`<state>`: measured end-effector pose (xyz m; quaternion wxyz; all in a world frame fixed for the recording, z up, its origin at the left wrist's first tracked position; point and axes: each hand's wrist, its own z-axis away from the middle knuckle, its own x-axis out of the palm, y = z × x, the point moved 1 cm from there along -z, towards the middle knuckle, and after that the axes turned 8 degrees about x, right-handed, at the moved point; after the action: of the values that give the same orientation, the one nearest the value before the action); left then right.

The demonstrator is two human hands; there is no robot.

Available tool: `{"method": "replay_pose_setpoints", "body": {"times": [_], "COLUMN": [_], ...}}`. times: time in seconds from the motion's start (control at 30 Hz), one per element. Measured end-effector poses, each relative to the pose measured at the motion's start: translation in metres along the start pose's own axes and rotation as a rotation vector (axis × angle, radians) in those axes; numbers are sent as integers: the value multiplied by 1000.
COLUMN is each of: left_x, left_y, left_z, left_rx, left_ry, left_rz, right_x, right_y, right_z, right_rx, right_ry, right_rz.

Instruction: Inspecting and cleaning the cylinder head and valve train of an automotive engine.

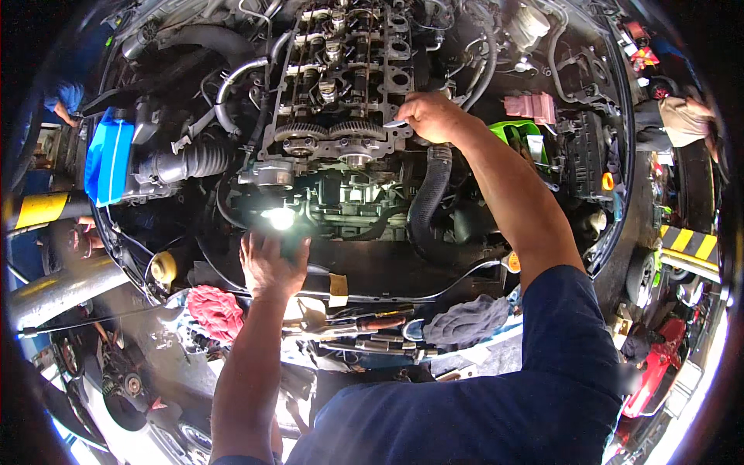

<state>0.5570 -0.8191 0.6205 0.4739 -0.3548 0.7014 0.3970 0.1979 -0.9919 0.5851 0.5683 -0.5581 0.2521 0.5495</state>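
1. Head view: two bare hands work over an open engine (pixel 333 93) in a car's engine bay; the engine stands at the middle and far part of the scene, its top exposed.
2. Right hand (pixel 434 118): reaching in from the right, fingers curled together, it pinches a small pale piece (pixel 395 123) at the engine's right edge. I cannot tell what that piece is.
3. Left hand (pixel 273 267): nearer, at the front of the engine, back upward, with the thumb spread away from the bent fingers. A bright light (pixel 279 218) glares just beyond the fingertips; I cannot tell whether the hand holds it.
4. Two toothed gears (pixel 356 130) sit side by side at the near end of the exposed engine top, left of the right hand. A thick black hose (pixel 428 201) curves down on the near side of that hand.
5. Along the near edge of the bay lie a red cloth (pixel 215 312) at left, metal hand tools (pixel 380 324) in the middle and a grey cloth (pixel 469 319) at right.
6. Far left stands a blue container (pixel 110 159); on the right, a pink object (pixel 531 107) rests beyond a bright green one (pixel 515 133).
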Motion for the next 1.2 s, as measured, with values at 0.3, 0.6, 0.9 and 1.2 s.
{"method": "replay_pose_setpoints", "body": {"times": [0.3,0.6,0.9,1.2], "left_x": [3,3,2,4], "left_y": [-1,-4,-2,-4], "left_z": [0,1,0,2], "left_rx": [-32,5,-13,3], "left_ry": [5,-11,30,39], "left_rz": [83,58,83,73], "right_x": [-2,3,2,3], "right_y": [2,0,-1,2], "right_z": [1,4,12,16], "right_rx": [45,-13,-27,-74], "right_ry": [-137,-123,-33,-79], "right_rz": [-48,0,53,40]}}
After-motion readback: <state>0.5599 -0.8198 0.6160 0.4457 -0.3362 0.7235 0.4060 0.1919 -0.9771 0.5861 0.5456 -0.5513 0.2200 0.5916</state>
